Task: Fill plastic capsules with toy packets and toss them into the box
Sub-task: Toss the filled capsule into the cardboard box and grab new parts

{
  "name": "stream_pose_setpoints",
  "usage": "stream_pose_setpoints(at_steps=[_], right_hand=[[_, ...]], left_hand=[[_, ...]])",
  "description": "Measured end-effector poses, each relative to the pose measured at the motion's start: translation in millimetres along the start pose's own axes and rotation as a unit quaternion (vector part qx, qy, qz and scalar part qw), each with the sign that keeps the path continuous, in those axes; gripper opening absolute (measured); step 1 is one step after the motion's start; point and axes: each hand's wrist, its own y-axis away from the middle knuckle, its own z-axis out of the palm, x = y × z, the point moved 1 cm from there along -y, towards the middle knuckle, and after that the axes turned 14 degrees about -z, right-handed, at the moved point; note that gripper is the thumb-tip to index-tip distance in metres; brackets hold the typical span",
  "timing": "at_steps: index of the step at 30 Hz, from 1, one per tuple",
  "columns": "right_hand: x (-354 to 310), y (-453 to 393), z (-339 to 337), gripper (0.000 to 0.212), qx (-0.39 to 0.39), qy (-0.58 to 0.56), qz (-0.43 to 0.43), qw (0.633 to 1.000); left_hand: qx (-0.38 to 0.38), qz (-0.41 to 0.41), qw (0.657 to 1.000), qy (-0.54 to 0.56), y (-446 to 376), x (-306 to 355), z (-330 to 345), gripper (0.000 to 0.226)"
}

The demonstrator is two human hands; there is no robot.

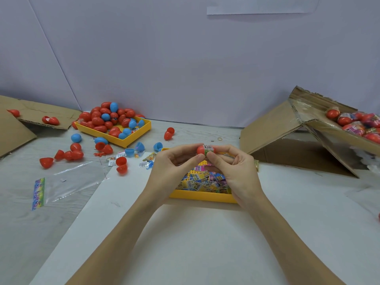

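Nearest: white sheet [205, 233] on the table, both forearms over it. L hand [174, 163] and R hand [232, 171] meet above the near yellow tray [203, 196], fingers curled, both clamped on one red capsule [205, 150] held up between the fingertips. A printed toy packet [208, 147] shows at the seam w/ the R half mostly hidden by fingers, so the capsule looks not fully closed. Can't tell if the halves are engaged at all.

Risks, judged from this: packet film caught in the seam means the halves won't snap, and squeezing harder could crush the packet or pop a half out of the pinch. Capsule is round and slick, held by tips only, so a slip drops it into the tray or rolls it off the sheet. Tossed half-shut, it prob. opens on landing.

Around: near tray holds loose packets [197, 182], right under the hands. Left of it, an empty clear bag [67, 182] and scattered open halves, red and blue [121, 164]. Farther back left, a second yellow tray [127, 141] heaped w/ empty capsules; cardboard flap beyond. Far right, the box [320, 122], tilted, filled capsules inside [353, 122]. Its raised cardboard wall sits between hands and opening, so a toss needs to clear that edge.
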Motion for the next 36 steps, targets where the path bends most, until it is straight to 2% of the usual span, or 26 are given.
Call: stream_pose_setpoints(at_steps=[10, 17, 22, 25, 36], right_hand=[[-1, 1, -1, 0.012, -0.002, -0.003, -0.022, 1.000], [1, -1, 1, 0.036, -0.056, -0.019, -0.009, 0.998], [-5, -1, -1, 0.025, -0.008, 0.027, -0.063, 0.998], [-6, 0, -1, 0.028, -0.001, 0.040, -0.076, 0.996], [-2, 1, -10, 0.027, -0.014, 0.109, -0.097, 0.989]], left_hand=[[0.024, 0.055, 0.998, -0.027, 3, 2, 2, 0.031], [-0.039, 0.025, 0.999, -0.012, -2, 1, -7, 0.038], [-0.043, 0.014, 0.999, 0.009, -2, 2, -3, 0.038], [-0.038, 0.018, 0.999, 0.015, -2, 1, -2, 0.037], [-0.014, 0.021, 0.999, -0.022, -1, -2, 1, 0.032]])
